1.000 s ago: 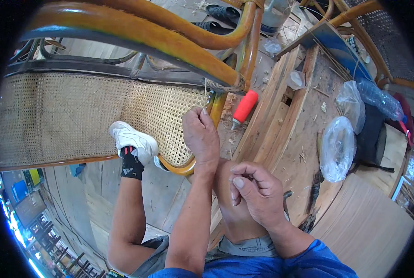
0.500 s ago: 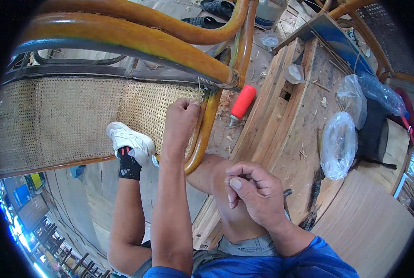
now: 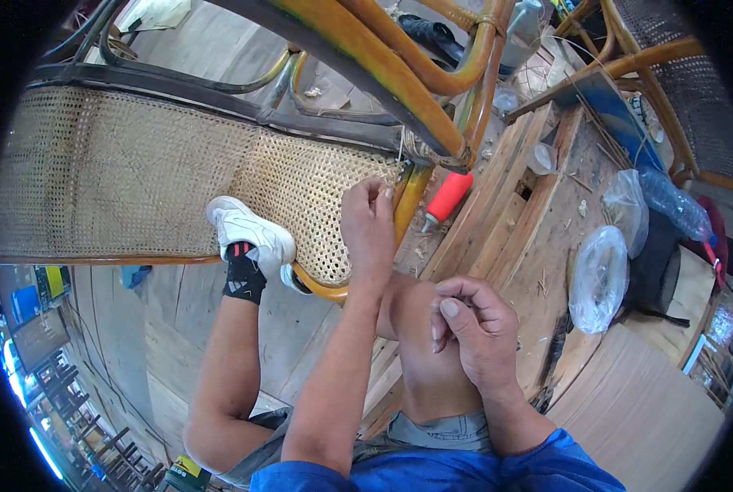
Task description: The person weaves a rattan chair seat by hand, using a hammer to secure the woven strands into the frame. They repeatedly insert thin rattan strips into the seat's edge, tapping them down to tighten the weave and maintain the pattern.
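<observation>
My left hand (image 3: 368, 225) is over the woven cane panel (image 3: 305, 193) of a rattan chair, close to the panel's right edge. Its thumb and fingers are pinched together; whatever they hold is too small to make out. Lower right, above my bent knee, my right hand (image 3: 483, 332) has its thumb drawn against curled fingers, and I cannot see what is in the pinch. The glossy brown cane frame (image 3: 410, 201) curves round the panel. My white shoe (image 3: 252, 232) rests on the chair's lower edge. Beside the frame lies a red bottle with a nozzle (image 3: 448, 197).
A long wooden beam (image 3: 506, 209) runs along the right, with wood scraps about it. Clear plastic bags (image 3: 598, 279) and a plastic bottle (image 3: 674, 201) lie farther right. Thick rattan poles (image 3: 366, 70) cross above the panel. Another cane chair (image 3: 670, 98) stands at the far right.
The view has turned, so chair, bottle and hands sit farther right in it. My left hand stays by the panel's right edge, still pinched. The right hand keeps its curled shape.
</observation>
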Motion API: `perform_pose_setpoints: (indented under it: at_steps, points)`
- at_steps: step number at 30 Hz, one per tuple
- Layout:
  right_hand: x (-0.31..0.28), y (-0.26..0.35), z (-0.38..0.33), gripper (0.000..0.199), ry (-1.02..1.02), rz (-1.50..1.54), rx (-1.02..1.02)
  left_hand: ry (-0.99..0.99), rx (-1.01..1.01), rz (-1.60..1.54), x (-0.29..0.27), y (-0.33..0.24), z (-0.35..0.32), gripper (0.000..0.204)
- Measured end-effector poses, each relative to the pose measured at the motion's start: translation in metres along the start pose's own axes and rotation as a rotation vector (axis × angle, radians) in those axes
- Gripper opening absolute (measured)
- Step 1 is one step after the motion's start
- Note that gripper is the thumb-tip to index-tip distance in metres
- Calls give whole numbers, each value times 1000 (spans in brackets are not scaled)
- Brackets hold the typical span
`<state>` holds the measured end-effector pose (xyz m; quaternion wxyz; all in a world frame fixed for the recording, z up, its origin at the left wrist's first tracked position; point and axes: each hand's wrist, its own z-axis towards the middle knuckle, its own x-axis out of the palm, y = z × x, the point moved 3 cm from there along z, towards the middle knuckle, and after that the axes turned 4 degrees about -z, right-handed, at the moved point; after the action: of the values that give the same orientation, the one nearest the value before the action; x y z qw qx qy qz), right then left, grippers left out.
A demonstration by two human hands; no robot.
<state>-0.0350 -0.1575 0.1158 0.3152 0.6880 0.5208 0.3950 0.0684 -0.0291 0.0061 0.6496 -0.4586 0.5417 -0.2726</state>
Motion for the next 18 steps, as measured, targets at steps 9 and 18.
perform_pose_setpoints:
  at_steps: [9,18]
  points:
    - [3,1,-1,18,10,-20,-16,-74,135,37,3,-8,-7,14]
    - [-7,4,97,31,115,-330,26,-74,35,88,7,-3,-7,20]
